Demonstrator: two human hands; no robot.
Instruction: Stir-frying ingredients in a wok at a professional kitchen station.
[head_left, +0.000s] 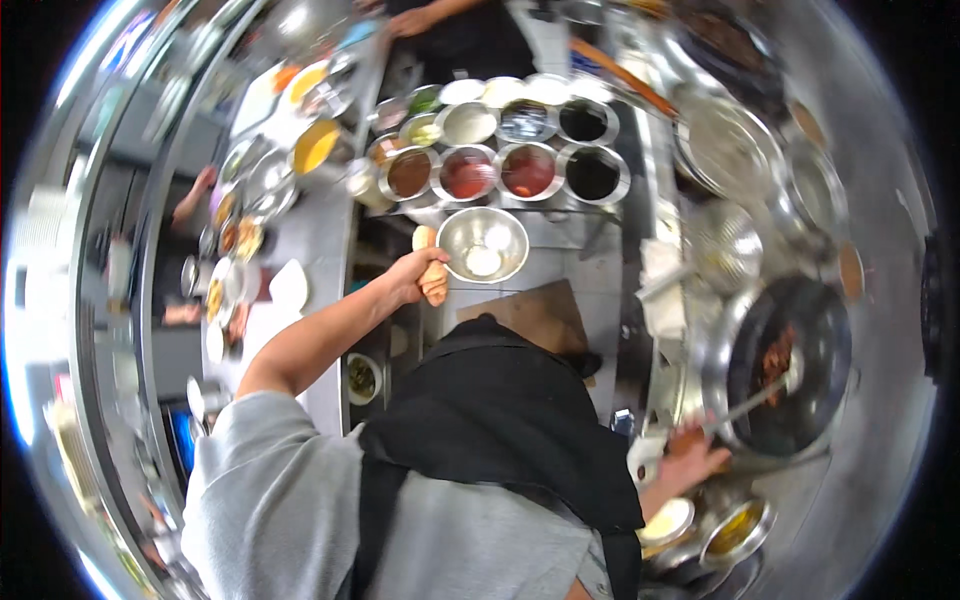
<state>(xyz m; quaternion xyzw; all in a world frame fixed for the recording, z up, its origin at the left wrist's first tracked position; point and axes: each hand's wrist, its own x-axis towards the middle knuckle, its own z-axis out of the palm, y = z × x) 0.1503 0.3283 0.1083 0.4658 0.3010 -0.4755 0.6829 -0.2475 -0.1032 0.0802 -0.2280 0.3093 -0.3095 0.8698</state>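
Observation:
My left hand (416, 276) grips the rim of a stainless steel mixing bowl (484, 225), with a folded tan cloth (433, 286) pressed between hand and bowl. The bowl hangs in front of me above the floor; a bright round patch shows at its bottom, and I cannot tell if that is only glare. To the right, my right hand (690, 457), blurred, is around the handle end of a ladle (750, 401). Its head rests inside a dark wok (814, 330), beside a heap of browned, chopped food (778, 364).
Ahead stand several metal pots of sauces (529, 171). A mesh strainer (724, 244) and a large round pan (727, 146) lie along the stove side. On the left, a steel counter (322, 225) carries bowls of ingredients. Cardboard (536, 315) covers some floor. Other people work ahead and left.

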